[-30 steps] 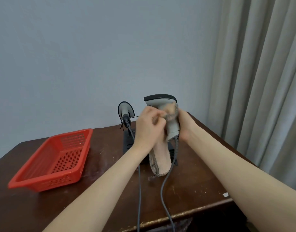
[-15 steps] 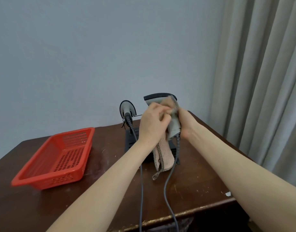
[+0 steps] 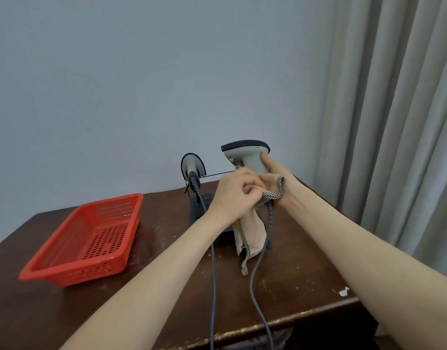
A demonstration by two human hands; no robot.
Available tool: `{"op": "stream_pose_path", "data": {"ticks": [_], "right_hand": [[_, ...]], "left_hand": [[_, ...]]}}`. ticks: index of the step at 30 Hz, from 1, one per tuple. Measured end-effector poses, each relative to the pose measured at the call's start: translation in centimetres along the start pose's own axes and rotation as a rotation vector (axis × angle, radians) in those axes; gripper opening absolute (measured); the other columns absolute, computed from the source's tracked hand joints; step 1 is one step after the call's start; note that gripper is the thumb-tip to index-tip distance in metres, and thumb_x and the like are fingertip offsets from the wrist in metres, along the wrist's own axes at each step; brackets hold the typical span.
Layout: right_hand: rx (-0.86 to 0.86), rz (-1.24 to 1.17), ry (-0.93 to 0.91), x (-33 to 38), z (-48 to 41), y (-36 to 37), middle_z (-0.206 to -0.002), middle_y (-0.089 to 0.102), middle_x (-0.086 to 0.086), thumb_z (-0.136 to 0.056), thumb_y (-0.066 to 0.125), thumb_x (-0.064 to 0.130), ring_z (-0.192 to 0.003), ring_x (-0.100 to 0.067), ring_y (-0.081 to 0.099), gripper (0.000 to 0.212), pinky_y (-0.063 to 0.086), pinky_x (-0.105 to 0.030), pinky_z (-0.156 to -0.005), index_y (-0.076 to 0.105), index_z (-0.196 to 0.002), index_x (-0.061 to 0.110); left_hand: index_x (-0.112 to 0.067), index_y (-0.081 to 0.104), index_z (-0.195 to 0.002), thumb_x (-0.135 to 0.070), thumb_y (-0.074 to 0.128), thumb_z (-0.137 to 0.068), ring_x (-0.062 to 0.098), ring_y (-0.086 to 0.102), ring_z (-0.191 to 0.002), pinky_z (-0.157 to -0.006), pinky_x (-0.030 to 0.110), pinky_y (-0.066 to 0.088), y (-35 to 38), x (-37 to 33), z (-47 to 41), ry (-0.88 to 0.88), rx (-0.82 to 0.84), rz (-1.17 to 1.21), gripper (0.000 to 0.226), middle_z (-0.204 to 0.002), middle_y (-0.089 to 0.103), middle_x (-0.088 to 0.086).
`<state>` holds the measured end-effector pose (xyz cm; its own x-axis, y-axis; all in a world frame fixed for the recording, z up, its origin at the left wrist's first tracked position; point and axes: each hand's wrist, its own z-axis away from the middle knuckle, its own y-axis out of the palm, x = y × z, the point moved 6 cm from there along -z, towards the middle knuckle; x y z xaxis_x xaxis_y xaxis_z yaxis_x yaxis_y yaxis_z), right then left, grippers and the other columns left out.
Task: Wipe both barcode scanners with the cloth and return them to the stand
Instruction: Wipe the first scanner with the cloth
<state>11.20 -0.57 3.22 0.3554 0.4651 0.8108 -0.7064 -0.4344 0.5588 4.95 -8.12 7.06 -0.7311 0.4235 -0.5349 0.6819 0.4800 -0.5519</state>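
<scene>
Currently: grey scanner (image 3: 247, 157), rigid, light-looking plastic, aloft over table (image 3: 293, 286); right hand (image 3: 275, 173) closed around handle, likely best hold. Cloth (image 3: 252, 233), limp, bunched in closed left hand (image 3: 237, 190). Second scanner (image 3: 192, 168) on stand (image 3: 199, 205).

The left hand (image 3: 236, 192) and the cloth (image 3: 252, 236) cover the lower handle of the held scanner (image 3: 246, 154), so where the right hand (image 3: 275, 178) closes its grip is out of sight. The stand (image 3: 201, 207) at frame centre is mostly hidden behind the left wrist and the cloth. The second scanner (image 3: 192, 165) is too small to show how it sits there. Both cables (image 3: 212, 286) run off the bottom edge. The desk (image 3: 293, 286) is cut off at left and bottom.
</scene>
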Motion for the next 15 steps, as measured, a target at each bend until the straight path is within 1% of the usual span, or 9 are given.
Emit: {"op": "stream_pose_path", "data": {"ticks": [2,3,4,6,9,11,12,14,15], "right_hand": [[-0.07,0.013,-0.071,0.7,-0.3,-0.5,-0.059,0.066,-0.011,-0.1,0.037,0.044,-0.046,-0.02,0.065,0.052,0.05,-0.023,-0.04,0.061,-0.082,0.001],[-0.11,0.037,-0.097,0.8,-0.3,-0.7,-0.059,0.064,-0.009,-0.099,0.041,0.043,-0.044,-0.02,0.061,0.045,0.047,-0.021,-0.039,0.059,-0.086,0.003],[-0.128,0.051,-0.1,0.8,-0.4,-0.8,-0.063,0.062,-0.008,-0.098,0.045,0.045,-0.044,-0.02,0.058,0.043,0.046,-0.021,-0.04,0.059,-0.089,0.005],[-0.123,0.063,-0.103,0.6,-0.4,-0.6,-0.065,0.061,-0.007,-0.095,0.048,0.048,-0.046,-0.019,0.056,0.043,0.046,-0.022,-0.042,0.062,-0.089,0.008],[-0.08,0.033,-0.115,0.5,-0.5,-0.2,-0.058,0.066,-0.005,-0.097,0.048,0.042,-0.044,-0.016,0.061,0.039,0.049,-0.021,-0.042,0.065,-0.081,0.01],[-0.058,0.004,-0.118,0.6,-0.4,-0.4,-0.06,0.067,-0.008,-0.098,0.047,0.035,-0.047,-0.018,0.065,0.038,0.053,-0.023,-0.044,0.064,-0.081,0.007],[-0.04,0.002,-0.113,0.5,-0.4,-0.6,-0.062,0.068,-0.01,-0.098,0.045,0.036,-0.05,-0.02,0.067,0.039,0.055,-0.024,-0.046,0.063,-0.083,0.005],[-0.045,0.005,-0.069,0.3,-0.4,-0.8,-0.069,0.067,-0.014,-0.097,0.041,0.047,-0.059,-0.023,0.068,0.051,0.056,-0.025,-0.052,0.061,-0.087,0.001],[-0.081,0.005,-0.047,0.1,-0.5,-0.9,-0.076,0.066,-0.015,-0.095,0.042,0.053,-0.066,-0.024,0.068,0.055,0.057,-0.027,-0.058,0.06,-0.091,0.001]], "left_hand": [[-0.012,0.076,-0.082,0.0,0.059,-0.078,-0.001,0.053,-0.078,-0.074,0.004,0.036,-1.9,0.4,-0.8,-0.033,-0.184,0.015,0.021,-0.085,0.06,-0.006],[-0.012,0.075,-0.09,0.0,0.058,-0.08,0.001,0.053,-0.081,-0.076,0.003,0.036,-2.9,0.7,-1.2,-0.069,-0.281,0.034,0.024,-0.09,0.059,-0.005],[-0.012,0.074,-0.099,0.0,0.056,-0.082,0.003,0.053,-0.086,-0.078,0.002,0.036,-3.5,1.0,-1.7,-0.104,-0.323,0.045,0.027,-0.095,0.057,-0.005],[-0.014,0.071,-0.11,-0.002,0.054,-0.086,0.005,0.052,-0.097,-0.083,0.002,0.035,-3.0,1.4,-2.4,-0.131,-0.249,0.009,0.032,-0.103,0.054,-0.005],[-0.014,0.07,-0.113,-0.002,0.053,-0.086,0.008,0.052,-0.103,-0.088,0.01,0.036,-1.4,1.8,-2.0,-0.137,-0.117,0.015,0.034,-0.107,0.053,-0.005],[-0.015,0.072,-0.109,-0.001,0.055,-0.085,0.004,0.053,-0.099,-0.085,0.007,0.037,-0.9,1.9,-1.1,-0.129,-0.085,0.056,0.033,-0.103,0.055,-0.008],[-0.015,0.073,-0.105,-0.001,0.056,-0.084,0.002,0.053,-0.094,-0.083,0.004,0.037,-0.6,1.7,-0.6,-0.119,-0.061,0.078,0.031,-0.101,0.057,-0.009],[-0.013,0.076,-0.092,0.0,0.059,-0.082,0.0,0.054,-0.087,-0.078,0.002,0.036,0.1,1.2,0.5,-0.102,0.003,0.121,0.025,-0.093,0.059,-0.009],[-0.014,0.076,-0.085,0.001,0.059,-0.08,0.001,0.055,-0.082,-0.076,0.004,0.037,0.4,1.1,0.8,-0.093,0.039,0.128,0.023,-0.087,0.059,-0.009]]}}
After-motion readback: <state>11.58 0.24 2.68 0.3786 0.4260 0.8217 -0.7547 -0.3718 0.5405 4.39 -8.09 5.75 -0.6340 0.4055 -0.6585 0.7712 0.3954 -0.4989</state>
